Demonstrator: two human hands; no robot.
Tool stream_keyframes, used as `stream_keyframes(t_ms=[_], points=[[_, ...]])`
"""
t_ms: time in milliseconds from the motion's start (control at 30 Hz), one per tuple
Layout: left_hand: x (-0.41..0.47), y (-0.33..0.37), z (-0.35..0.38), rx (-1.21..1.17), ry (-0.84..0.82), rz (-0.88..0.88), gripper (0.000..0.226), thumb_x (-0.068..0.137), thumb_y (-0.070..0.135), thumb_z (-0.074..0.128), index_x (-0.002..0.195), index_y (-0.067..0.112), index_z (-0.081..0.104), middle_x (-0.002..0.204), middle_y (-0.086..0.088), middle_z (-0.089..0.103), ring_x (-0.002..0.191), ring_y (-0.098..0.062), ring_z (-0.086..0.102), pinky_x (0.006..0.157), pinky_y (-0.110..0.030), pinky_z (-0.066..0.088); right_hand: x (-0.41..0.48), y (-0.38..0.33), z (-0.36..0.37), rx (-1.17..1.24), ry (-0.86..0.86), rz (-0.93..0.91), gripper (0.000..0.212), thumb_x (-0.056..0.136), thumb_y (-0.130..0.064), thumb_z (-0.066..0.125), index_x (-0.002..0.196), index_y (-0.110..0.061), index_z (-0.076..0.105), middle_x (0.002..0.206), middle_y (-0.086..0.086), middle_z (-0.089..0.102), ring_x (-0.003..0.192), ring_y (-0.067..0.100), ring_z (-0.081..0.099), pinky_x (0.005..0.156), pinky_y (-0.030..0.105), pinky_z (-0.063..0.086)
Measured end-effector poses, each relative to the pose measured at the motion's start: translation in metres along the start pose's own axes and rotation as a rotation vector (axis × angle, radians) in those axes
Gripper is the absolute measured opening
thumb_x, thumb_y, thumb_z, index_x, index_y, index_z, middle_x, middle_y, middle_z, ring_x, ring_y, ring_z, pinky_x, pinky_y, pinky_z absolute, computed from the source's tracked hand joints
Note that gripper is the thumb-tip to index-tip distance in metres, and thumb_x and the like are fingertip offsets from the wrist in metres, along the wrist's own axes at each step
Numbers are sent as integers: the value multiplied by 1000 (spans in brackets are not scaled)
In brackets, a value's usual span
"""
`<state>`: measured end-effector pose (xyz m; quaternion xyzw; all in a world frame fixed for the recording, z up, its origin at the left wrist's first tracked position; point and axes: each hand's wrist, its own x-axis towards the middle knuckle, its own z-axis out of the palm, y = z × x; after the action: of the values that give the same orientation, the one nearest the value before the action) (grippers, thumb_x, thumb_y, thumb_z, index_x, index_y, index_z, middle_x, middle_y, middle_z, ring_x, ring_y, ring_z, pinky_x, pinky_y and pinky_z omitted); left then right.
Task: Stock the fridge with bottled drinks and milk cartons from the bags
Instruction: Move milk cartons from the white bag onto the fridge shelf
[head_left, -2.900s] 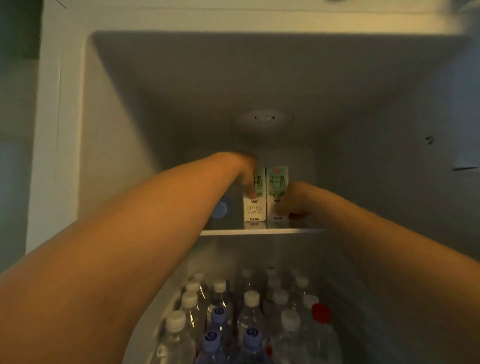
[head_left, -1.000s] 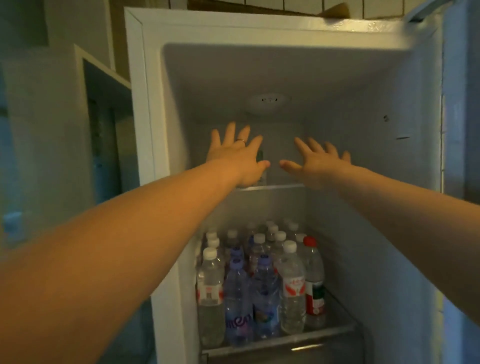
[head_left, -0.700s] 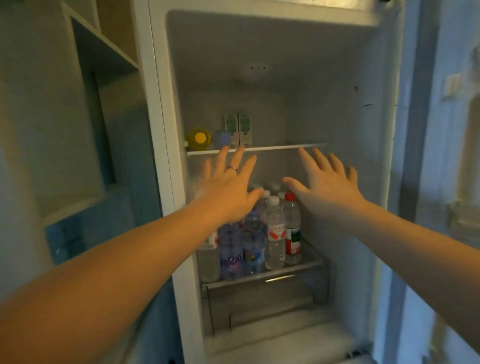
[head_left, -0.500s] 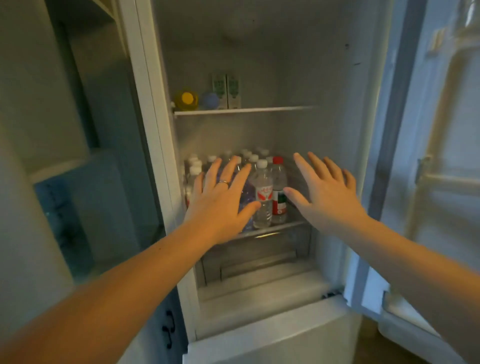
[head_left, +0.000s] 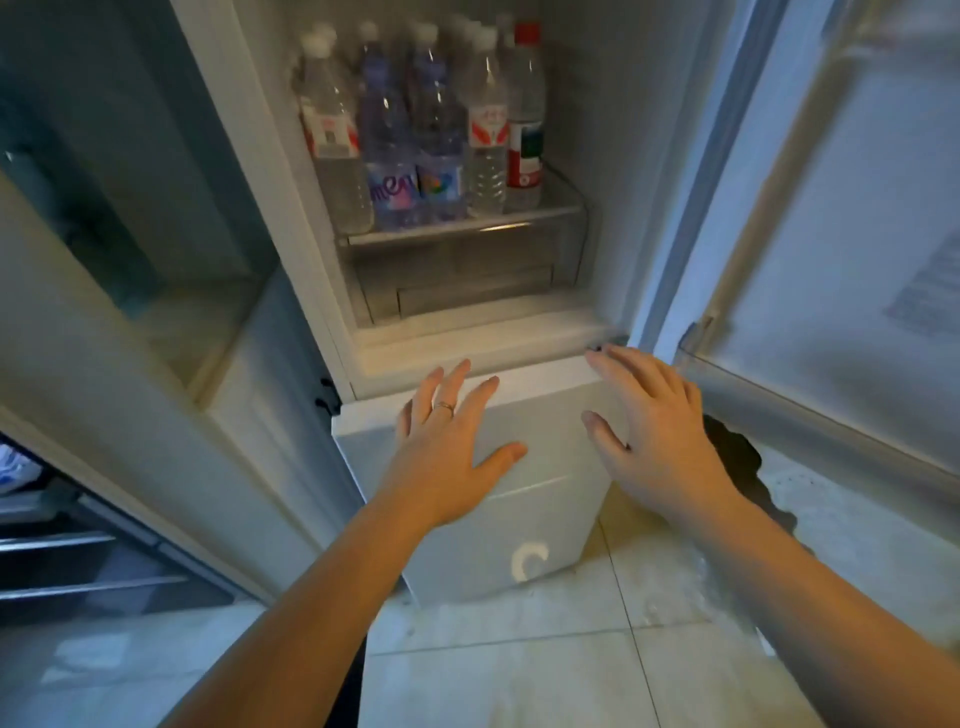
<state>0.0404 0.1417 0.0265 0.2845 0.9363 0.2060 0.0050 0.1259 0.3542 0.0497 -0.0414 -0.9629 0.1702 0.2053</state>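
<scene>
"Well, what did the step ask for, with both hands bare?"

"A fresh load, I'd judge; the bags were not to be made out, so the sensible thing was to turn for them while the fridge (head_left: 597, 130) stood open. The bottles (head_left: 415, 130) already crowded the shelf (head_left: 467, 226), all upright and packed close, from the clear one at the left to the red-capped one at the right; anything new wanted gripping round the body and setting down upright wherever room lay, not forcing into that row. No milk cartons showed in the view."

"And the hands themselves?"

"Empty, both; the left hand (head_left: 447, 452), a ring (head_left: 443, 407) on one finger, was spread wide, palm down, in front of the closed lower door (head_left: 519, 519); whether it touched the door I couldn't tell. The right hand (head_left: 660, 441) was splayed the same way, fingers straight, its tips near that door's upper right corner; it held nothing. Further right the fridge door (head_left: 857, 208) hung wide open, well clear of both arms; worth leaving so until the next load came."
</scene>
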Motion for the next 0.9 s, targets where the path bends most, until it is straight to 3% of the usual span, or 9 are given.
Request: stream_keyframes(t_ms=[167,333,500,667,900], points=[[-70,51,73,-76,-155,-48,74,90,70,41,153,40,16,165,13,-3,150,-13,-11,122,-45,5,-95,50,0,70,-117,-3,52,92,-32,59,141,-25,44,146,-3,40,137,20,32,107,36,21],[-126,118,139,-250,-193,-159,69,90,65,44,151,38,26,162,11,17,150,-13,7,121,-47,19,-182,112,-18,87,-224,88,52,91,-41,46,141,-27,44,146,-6,40,137,17,32,109,40,25],[-167,197,194,-314,-257,-225,63,93,57,49,149,36,31,158,8,27,147,-16,20,119,-47,26,-258,177,-45,92,-264,169,48,94,-33,55,141,-29,44,141,-8,43,134,16,35,107,40,29],[-173,262,233,-285,-363,-148,62,95,56,48,150,35,30,158,9,26,148,-13,17,120,-46,25,-311,234,-76,83,-252,287,50,90,-30,60,139,-24,49,137,-3,50,127,21,44,101,43,38],[-138,359,296,-151,-567,68,62,97,60,42,152,38,24,162,10,19,150,-14,9,120,-41,16,-362,310,-111,15,-267,474,55,89,-40,50,141,-25,45,141,-2,48,130,22,43,104,47,40]])
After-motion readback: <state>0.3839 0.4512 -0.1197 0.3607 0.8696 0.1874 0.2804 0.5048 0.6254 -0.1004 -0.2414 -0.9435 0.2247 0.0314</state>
